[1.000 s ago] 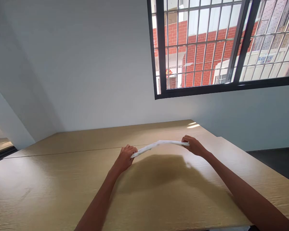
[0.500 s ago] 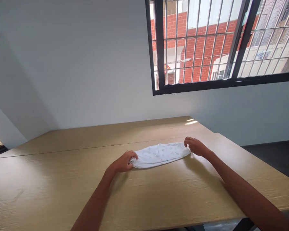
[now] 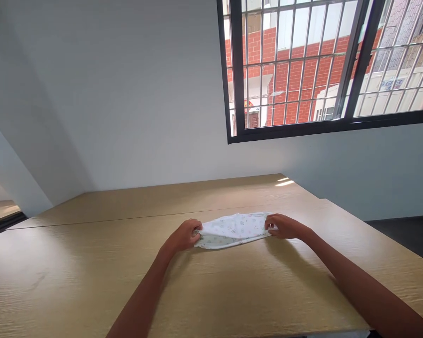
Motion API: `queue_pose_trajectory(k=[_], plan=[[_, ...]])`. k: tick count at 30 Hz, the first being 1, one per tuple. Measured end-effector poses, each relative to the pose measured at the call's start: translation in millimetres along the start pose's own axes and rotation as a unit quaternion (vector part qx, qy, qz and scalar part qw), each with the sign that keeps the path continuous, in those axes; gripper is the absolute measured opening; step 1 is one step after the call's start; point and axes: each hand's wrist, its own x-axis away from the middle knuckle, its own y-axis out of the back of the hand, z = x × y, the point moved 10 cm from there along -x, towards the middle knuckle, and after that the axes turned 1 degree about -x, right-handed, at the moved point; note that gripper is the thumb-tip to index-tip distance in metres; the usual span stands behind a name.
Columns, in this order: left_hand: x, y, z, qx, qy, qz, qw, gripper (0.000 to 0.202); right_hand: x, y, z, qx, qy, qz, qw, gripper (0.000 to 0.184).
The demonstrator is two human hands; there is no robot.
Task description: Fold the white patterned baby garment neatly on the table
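Observation:
A white cloth (image 3: 234, 227) with a small printed pattern lies lengthwise across the wooden table, folded or layered; its exact kind I cannot make out. My left hand (image 3: 186, 234) pinches its left end between thumb and fingers. At the opposite end, my right hand (image 3: 281, 226) has its fingers closed on the cloth's edge. Between the hands the upper layer is lifted a little from the lower one, leaving a gap along the near side. Parts of both ends are hidden under the fingers.
The light wooden table (image 3: 91, 272) has a seam running across it behind the cloth. A pale wall (image 3: 144, 94) rises at its far edge. A black-framed window (image 3: 289, 130) with metal bars is at the upper right.
My right hand has moved slightly left and closed its fingers on the cloth's right end. The near side of the cloth now gapes between its layers. The camera view has shifted slightly.

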Motion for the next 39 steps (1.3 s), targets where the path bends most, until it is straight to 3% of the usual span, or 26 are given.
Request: queue_pose_trajectory(k=[7,11,14,18,22,26,30,32,36,39], plan=[[-1.5,-12.7,-2.0,-0.034,0.018,0.018,0.999,0.024,-1.9,-1.5,-5.1,0.030,-0.031,-0.002,0.999,0.015],[-3.7,-1.9,0.0,-0.029,0.033,-0.013,0.999,0.023,2.7,14.5,-8.6,0.030,-0.034,-0.023,0.999,0.013],[-2.0,-3.5,-5.2,-0.005,0.000,0.011,1.000,0.023,9.5,23.1,-10.8,0.021,-0.031,-0.019,0.999,0.011],[3.4,-22.5,-13.6,0.021,-0.042,0.072,0.996,0.024,13.3,8.2,-12.1,0.008,-0.031,0.038,0.999,0.014],[3.1,-31.5,-15.9,0.023,-0.038,0.078,0.996,0.024,11.5,-1.9,-11.8,0.017,-0.038,0.052,0.998,0.016],[-1.7,-22.9,-13.8,0.018,-0.011,0.046,0.999,0.025,8.2,11.3,-12.5,0.047,-0.061,0.007,0.997,0.017],[-4.0,-1.2,-5.8,0.017,0.033,-0.023,0.999,0.024,7.6,39.2,-21.5,0.092,-0.118,-0.095,0.984,0.011],[-3.1,-0.8,-7.6,0.023,0.022,-0.015,0.999,0.023,9.4,43.8,-28.4,0.105,-0.137,-0.117,0.978,0.009],[1.5,-22.2,-19.5,0.031,-0.037,0.075,0.996,0.024,13.8,17.3,-40.8,0.086,-0.124,-0.026,0.988,0.013],[3.1,-31.6,-21.3,0.030,-0.047,0.100,0.993,0.024,19.5,-0.3,-47.8,0.062,-0.122,0.033,0.990,0.018]])
